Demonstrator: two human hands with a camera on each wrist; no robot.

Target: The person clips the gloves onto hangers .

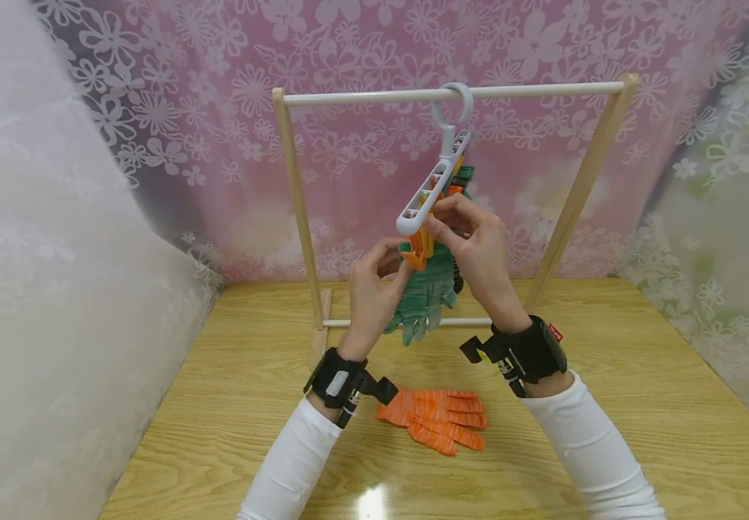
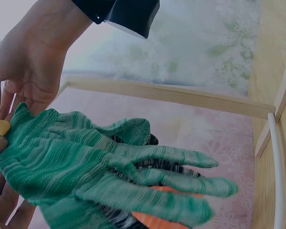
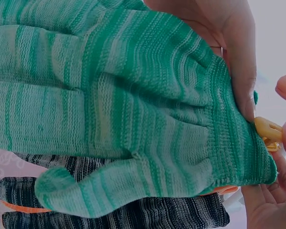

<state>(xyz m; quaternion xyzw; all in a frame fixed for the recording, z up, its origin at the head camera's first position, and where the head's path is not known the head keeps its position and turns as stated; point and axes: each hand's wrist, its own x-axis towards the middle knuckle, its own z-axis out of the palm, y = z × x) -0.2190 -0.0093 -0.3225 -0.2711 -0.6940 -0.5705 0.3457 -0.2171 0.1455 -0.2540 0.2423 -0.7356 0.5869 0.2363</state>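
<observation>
My left hand (image 1: 374, 289) grips the cuff of a green striped knit glove (image 1: 426, 285), thumb on one side and fingers on the other. The glove hangs fingers down below the front end of a white clip hanger (image 1: 433, 188). My right hand (image 1: 481, 245) pinches a yellow clip (image 3: 269, 130) at that cuff; an orange clip (image 1: 415, 253) sits just in front. In the right wrist view the clip touches the cuff, but whether it bites the knit is hard to tell. Behind hang a black-and-grey glove (image 3: 181, 210) and something orange (image 2: 157, 219), both partly hidden.
The hanger hooks over the white rod (image 1: 374, 97) of a wooden rack (image 1: 299, 209). An orange knit glove (image 1: 439, 415) lies flat on the wooden table (image 1: 231, 433), in front of the rack. Flowered curtains (image 1: 361, 43) enclose the back and sides.
</observation>
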